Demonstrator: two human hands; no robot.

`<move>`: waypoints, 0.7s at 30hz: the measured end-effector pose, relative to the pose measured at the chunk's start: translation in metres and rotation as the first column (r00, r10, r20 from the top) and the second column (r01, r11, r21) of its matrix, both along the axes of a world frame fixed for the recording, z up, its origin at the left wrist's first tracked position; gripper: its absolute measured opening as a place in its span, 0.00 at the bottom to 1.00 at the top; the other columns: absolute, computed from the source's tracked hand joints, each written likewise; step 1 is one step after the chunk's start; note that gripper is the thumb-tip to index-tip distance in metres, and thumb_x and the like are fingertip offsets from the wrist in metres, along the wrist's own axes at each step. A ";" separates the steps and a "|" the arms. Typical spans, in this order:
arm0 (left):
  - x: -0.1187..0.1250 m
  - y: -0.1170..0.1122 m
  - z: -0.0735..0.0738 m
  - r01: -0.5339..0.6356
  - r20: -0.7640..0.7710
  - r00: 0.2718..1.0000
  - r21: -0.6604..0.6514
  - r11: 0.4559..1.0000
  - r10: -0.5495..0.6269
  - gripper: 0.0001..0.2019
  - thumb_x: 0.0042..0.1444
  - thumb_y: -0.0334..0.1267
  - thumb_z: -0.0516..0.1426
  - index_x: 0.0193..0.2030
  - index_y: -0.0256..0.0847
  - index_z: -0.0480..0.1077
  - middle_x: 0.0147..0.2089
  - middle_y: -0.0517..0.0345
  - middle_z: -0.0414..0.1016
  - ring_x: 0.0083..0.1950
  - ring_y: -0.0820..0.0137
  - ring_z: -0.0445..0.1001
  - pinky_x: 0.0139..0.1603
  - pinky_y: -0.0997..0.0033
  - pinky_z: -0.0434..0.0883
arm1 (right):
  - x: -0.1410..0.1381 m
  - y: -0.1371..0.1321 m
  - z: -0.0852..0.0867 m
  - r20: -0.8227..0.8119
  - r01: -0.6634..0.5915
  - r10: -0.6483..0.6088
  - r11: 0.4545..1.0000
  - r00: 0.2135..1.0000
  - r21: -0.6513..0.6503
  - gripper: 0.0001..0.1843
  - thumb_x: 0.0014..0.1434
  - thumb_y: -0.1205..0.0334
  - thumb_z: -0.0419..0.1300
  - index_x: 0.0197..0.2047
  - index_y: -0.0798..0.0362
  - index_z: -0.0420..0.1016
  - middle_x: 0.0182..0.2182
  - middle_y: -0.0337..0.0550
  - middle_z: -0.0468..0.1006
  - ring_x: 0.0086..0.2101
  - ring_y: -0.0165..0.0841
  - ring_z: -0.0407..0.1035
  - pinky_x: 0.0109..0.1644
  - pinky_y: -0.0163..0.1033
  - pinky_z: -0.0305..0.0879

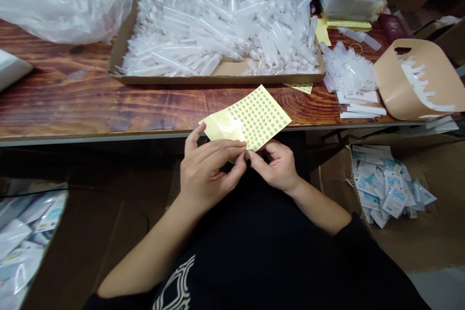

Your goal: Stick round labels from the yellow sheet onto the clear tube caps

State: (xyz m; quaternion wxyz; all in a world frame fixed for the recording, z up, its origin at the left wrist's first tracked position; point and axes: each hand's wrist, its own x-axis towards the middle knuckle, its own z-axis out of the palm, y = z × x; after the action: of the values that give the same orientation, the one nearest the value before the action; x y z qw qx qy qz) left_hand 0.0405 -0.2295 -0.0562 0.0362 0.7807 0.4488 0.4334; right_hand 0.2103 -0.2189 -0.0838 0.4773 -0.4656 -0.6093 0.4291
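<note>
Between my hands is a yellow sticker sheet point(259, 116) with rows of small round grey stickers, part of it bare and shiny on the left. It is held tilted at the table's front edge. My left hand point(210, 169) pinches its lower edge between thumb and fingers, the little finger raised apart. My right hand point(273, 164) grips the same edge just to the right, its thumb close to the left thumb. Whether a single sticker sits between the fingertips cannot be made out. Behind the sheet stands a shallow cardboard tray point(218, 79) heaped with clear plastic tubes point(207, 34).
A tan bin point(403, 92) with white strips stands right, beside a pile of small clear bags point(348, 70). A plastic bag point(72, 0) lies at back left. Printed packets point(392, 189) fill a carton below right; more packets point(29, 237) lie at lower left.
</note>
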 end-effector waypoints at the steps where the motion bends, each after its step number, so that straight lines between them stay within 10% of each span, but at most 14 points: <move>1: 0.000 0.000 0.001 -0.002 0.010 1.000 -0.025 1.000 0.003 0.07 0.57 0.31 0.65 0.37 0.50 0.76 0.39 0.64 0.88 0.36 0.62 0.86 0.71 0.39 0.66 | 0.000 0.000 -0.001 -0.024 -0.009 0.008 0.999 1.000 -0.035 0.14 0.58 0.52 0.64 0.25 0.48 0.72 0.25 0.41 0.76 0.25 0.32 0.68 0.30 0.40 0.68; 21: -0.010 0.007 0.010 -0.139 0.165 0.975 -0.088 0.986 0.152 0.06 0.61 0.32 0.64 0.38 0.51 0.77 0.41 0.62 0.87 0.42 0.62 0.86 0.73 0.37 0.63 | 0.008 0.008 0.000 -0.383 -0.148 -0.044 0.877 0.923 -0.457 0.20 0.51 0.45 0.71 0.24 0.53 0.76 0.22 0.42 0.81 0.17 0.25 0.67 0.20 0.32 0.55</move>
State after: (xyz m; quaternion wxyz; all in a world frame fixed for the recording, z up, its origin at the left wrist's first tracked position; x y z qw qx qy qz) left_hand 0.0307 -0.2229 -0.0459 0.0722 0.7038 0.5160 0.4829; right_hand 0.2182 -0.2111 -0.0833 0.4449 -0.4592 -0.3923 0.6613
